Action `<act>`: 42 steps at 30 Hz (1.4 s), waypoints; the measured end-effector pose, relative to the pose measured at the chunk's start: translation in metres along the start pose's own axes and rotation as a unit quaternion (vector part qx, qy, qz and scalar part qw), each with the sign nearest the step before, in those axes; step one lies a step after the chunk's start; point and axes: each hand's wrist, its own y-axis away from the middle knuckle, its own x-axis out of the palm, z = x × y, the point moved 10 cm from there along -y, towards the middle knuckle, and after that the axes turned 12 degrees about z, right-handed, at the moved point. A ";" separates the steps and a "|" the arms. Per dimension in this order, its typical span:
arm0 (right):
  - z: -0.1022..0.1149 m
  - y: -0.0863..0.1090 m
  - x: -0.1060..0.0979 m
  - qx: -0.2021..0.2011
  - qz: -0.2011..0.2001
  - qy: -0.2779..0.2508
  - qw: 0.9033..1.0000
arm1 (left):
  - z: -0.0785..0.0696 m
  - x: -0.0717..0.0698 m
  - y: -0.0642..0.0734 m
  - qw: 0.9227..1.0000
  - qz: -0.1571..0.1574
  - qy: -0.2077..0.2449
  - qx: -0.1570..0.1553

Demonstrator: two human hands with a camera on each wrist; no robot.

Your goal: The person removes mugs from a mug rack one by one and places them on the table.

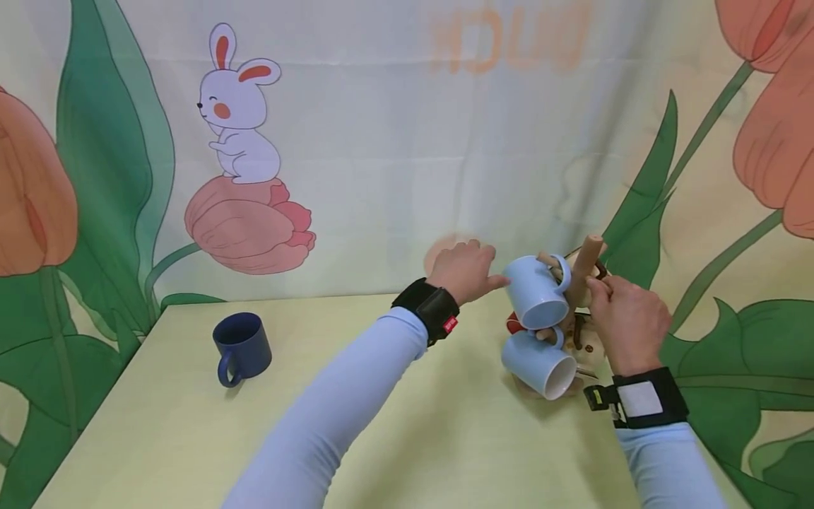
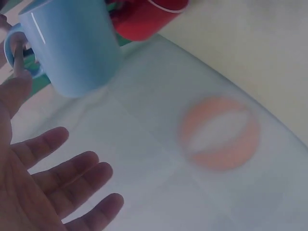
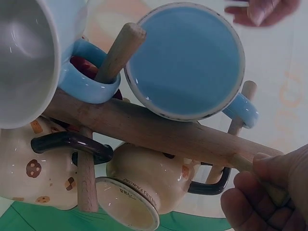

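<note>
A wooden mug tree [image 1: 586,263] stands at the right of the table, hung with several mugs. Between thumb and curled fingers, my right hand [image 1: 629,322] pinches one of its pegs [image 3: 274,192] near the top of the post. My left hand [image 1: 463,270] is held beside the upper light blue mug [image 1: 531,286], fingers spread, palm bare in the left wrist view. Below that mug hangs a second light blue mug [image 1: 533,360]. Two cream mugs with cookie prints and dark handles, one lower [image 3: 29,178] and one higher [image 3: 144,168], hang on other pegs.
A dark blue mug [image 1: 244,346] stands upright at the table's left, its handle toward me. Behind the light blue mugs, a red mug [image 2: 147,19] shows partly. A printed curtain [image 1: 381,141] with a rabbit and tulips hangs behind the pale yellow table [image 1: 159,424].
</note>
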 end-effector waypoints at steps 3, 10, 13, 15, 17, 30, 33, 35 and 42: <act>0.000 0.000 0.000 -0.004 -0.007 -0.001 1.000 | -0.019 -0.005 -0.015 1.000 -0.006 -0.011 0.013; 0.000 -0.001 -0.001 -0.008 -0.009 0.004 1.000 | -0.051 -0.006 -0.039 0.998 -0.021 -0.036 0.054; 0.001 -0.002 -0.002 -0.011 -0.003 0.006 1.000 | -0.058 -0.008 -0.042 0.996 -0.027 -0.047 0.066; 0.002 -0.002 -0.002 -0.015 -0.001 0.006 1.000 | -0.058 -0.010 -0.041 0.996 -0.033 -0.053 0.067; 0.002 -0.002 -0.001 -0.019 0.003 0.001 1.000 | -0.058 -0.012 -0.041 0.995 -0.039 -0.059 0.067; -0.026 -0.030 0.019 0.004 0.140 -0.047 0.989 | -0.067 -0.015 -0.035 0.994 -0.026 -0.090 0.049; -0.036 -0.039 0.032 0.015 0.208 -0.070 0.976 | -0.070 -0.014 -0.035 0.995 -0.028 -0.089 0.047; -0.041 -0.045 0.040 0.019 0.246 -0.089 0.965 | -0.072 -0.014 -0.034 0.995 -0.031 -0.085 0.048; -0.051 -0.065 0.063 0.024 0.347 -0.147 0.926 | -0.089 -0.016 -0.029 0.990 -0.048 -0.123 0.045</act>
